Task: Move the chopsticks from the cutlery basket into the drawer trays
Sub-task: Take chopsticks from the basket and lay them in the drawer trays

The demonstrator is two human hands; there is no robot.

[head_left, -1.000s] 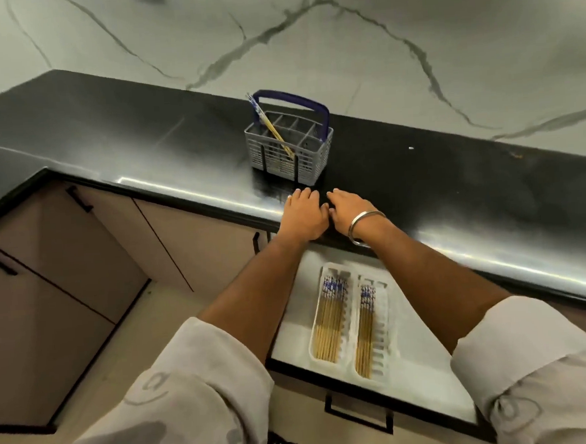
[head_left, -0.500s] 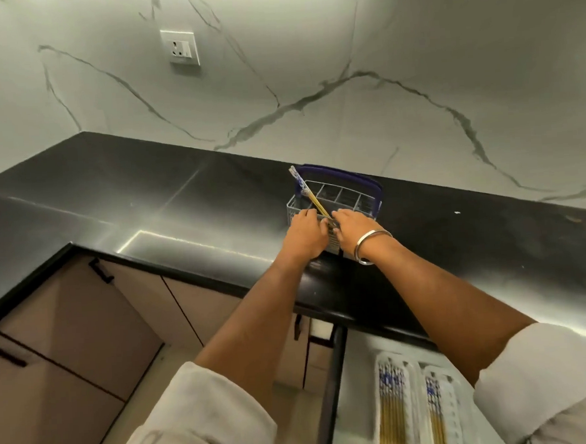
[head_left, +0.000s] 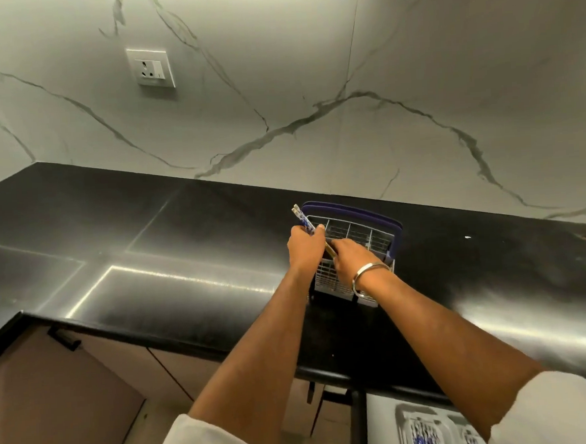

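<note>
A pale marble-patterned wall [head_left: 310, 83] with grey veins fills the upper half of the frame, with a white electrical socket [head_left: 150, 68] at upper left. Below it a glossy black stone countertop [head_left: 150, 265] runs across the middle, above beige cabinet doors [head_left: 55, 390] at lower left.

Two bare forearms in rolled white sleeves reach from the bottom edge toward the centre of the frame. There a grey plastic cutlery basket with a dark blue handle [head_left: 357, 231] stands on the countertop.

The left hand [head_left: 305, 246] is curled around a pair of wooden chopsticks with blue-and-white patterned tops [head_left: 302, 218], gripping them just below the pattern. The right hand [head_left: 352, 257], with a silver bangle [head_left: 370, 275] on its wrist, covers the basket's near left corner; its fingers touch the chopsticks' wooden shafts just below the left hand, but whether they pinch them cannot be told.

The chopsticks lean with their long axis running from the patterned tops at upper left down to the right into the basket. Lifting them out probably means pulling along that slant, and the left hand holds the higher end.

At the bottom right corner, white plastic drawer trays [head_left: 404, 417] already holding patterned chopsticks [head_left: 425, 437] peek out.
</note>
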